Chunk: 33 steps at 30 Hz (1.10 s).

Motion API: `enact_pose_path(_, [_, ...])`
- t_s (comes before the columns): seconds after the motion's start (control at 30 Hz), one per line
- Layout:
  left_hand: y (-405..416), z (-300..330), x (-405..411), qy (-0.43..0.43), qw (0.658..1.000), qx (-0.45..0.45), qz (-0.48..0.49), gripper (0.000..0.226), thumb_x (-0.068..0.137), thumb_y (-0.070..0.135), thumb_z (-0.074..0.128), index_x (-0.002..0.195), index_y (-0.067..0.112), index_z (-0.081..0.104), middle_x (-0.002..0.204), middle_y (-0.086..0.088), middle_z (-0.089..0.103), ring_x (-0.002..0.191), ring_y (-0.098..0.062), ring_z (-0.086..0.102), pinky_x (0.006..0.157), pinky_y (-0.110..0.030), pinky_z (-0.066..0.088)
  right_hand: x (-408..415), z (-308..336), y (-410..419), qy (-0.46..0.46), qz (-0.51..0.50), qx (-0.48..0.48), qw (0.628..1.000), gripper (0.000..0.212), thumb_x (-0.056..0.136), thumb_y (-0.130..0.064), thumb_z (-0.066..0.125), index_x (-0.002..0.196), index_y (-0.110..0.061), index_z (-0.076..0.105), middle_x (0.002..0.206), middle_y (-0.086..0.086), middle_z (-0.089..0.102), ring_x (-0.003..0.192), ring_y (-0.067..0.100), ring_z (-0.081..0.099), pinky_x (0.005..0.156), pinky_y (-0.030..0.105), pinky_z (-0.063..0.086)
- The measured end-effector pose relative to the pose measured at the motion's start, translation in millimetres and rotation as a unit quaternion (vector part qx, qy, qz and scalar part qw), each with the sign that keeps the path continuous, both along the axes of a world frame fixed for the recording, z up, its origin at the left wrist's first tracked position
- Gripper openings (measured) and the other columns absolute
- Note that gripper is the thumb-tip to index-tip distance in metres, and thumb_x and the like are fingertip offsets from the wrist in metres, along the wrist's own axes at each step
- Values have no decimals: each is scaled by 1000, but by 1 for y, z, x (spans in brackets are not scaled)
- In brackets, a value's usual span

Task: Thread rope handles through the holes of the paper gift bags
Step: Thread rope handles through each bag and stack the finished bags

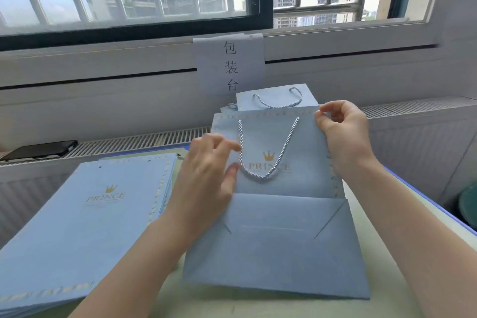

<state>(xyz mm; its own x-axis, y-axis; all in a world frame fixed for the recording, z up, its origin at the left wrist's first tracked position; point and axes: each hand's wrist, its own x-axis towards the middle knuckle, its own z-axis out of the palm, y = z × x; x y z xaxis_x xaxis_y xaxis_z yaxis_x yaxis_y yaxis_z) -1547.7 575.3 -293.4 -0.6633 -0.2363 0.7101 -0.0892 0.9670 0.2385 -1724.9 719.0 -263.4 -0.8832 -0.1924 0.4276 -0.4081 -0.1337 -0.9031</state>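
Right hand (340,134) pinches the top right corner of the blue paper bag (276,235), which stands tilted near the middle of the worktop (382,266). Left hand (209,175) rests relaxed against the bag's left edge, fingertips beside the rope handle (265,152) looped down its front. A stack of flat bags (85,214) fills the left edge. Finished bags (278,100) behind are mostly hidden.

Centre: flat gift bag (278,240) on the table (387,279), rope handle (260,152) lying on its front
Left: stack of bags (85,217)
Behind: finished bags (273,100), below paper sign (229,64)
Far left: phone (38,150) on the grille
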Motion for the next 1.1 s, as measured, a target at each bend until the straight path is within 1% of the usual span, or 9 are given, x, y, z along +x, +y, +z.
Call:
enact_pose_path(0.1, [-9, 9, 3, -36, 964, 244, 102, 31, 96, 31, 50, 122, 14, 50, 113, -3, 52, 106, -21, 50, 90, -33, 40, -5, 5, 4, -24, -27, -78, 996, 22, 90, -10, 57, 77, -27, 53, 78, -10, 49, 74, 11, 44, 63, 23, 39])
enact_pose_path(0.17, [-17, 14, 4, -82, 920, 374, 88, 23, 96, 30, 50, 108, 12, 58, 102, -4, 61, 95, -21, 58, 79, -33, 45, -6, 8, 5, -36, -40, -122, 991, 21, 90, -9, 56, 79, -26, 53, 79, -9, 51, 73, 8, 48, 69, 22, 41])
enact_pose_path(0.37, [-30, 16, 6, 45, 873, 475, 96, 26, 100, 15, 42, 80, 6, 56, 76, -9, 57, 67, -22, 50, 61, -29, 37, 1, 10, -1, -136, 57, -204, 968, 20, 93, 1, 41, 91, -16, 52, 88, 5, 60, 73, 13, 59, 67, 20, 49])
enact_pose_path(0.47, [-30, 14, 5, 109, 808, 573, 81, 33, 101, 11, 40, 71, 7, 53, 65, -7, 56, 58, -20, 49, 56, -27, 41, 18, 8, -6, -156, 94, -96, 979, 21, 90, 9, 43, 96, -9, 54, 86, 5, 61, 69, 12, 59, 59, 16, 48])
enact_pose_path(0.57, [-26, 12, 4, 147, 732, 665, 21, 29, 101, 13, 41, 79, 5, 59, 67, -5, 66, 56, -18, 61, 47, -24, 51, 45, 5, -6, -148, 302, 7, 942, 21, 93, 5, 46, 83, -8, 59, 66, -4, 67, 61, 15, 61, 51, 17, 48])
enact_pose_path(0.63, [-22, 12, 4, 153, 701, 695, -36, 23, 99, 14, 45, 90, 1, 62, 79, -9, 70, 59, -17, 67, 48, -25, 54, 63, -1, -12, -137, 462, 26, 876, 18, 96, -1, 47, 102, -8, 63, 94, 2, 72, 90, 20, 67, 77, 28, 56])
enact_pose_path(0.73, [-16, 10, 4, 103, 740, 661, -70, 25, 95, 20, 54, 89, -1, 66, 75, -12, 69, 54, -16, 63, 47, -21, 48, 73, -20, -29, -191, 520, 107, 826, 33, 95, -19, 53, 128, -11, 53, 126, 19, 59, 109, 25, 60, 98, 39, 48])
enact_pose_path(0.93, [-11, 12, 2, -15, 803, 586, -103, 32, 93, 26, 56, 87, -3, 66, 65, -10, 65, 52, -16, 58, 48, -22, 45, 85, -34, -34, -199, 591, 88, 777, 64, 78, -34, 73, 131, -12, 44, 115, 10, 54, 105, 22, 58, 93, 40, 50])
enact_pose_path(1.1, [-4, 11, 1, -68, 834, 531, -134, 54, 84, 47, 52, 97, -3, 65, 93, -19, 71, 83, -30, 65, 79, -40, 53, 80, -29, -33, -240, 634, -35, 734, 37, 78, -22, 73, 109, -13, 55, 101, 11, 61, 95, 27, 62, 89, 46, 50])
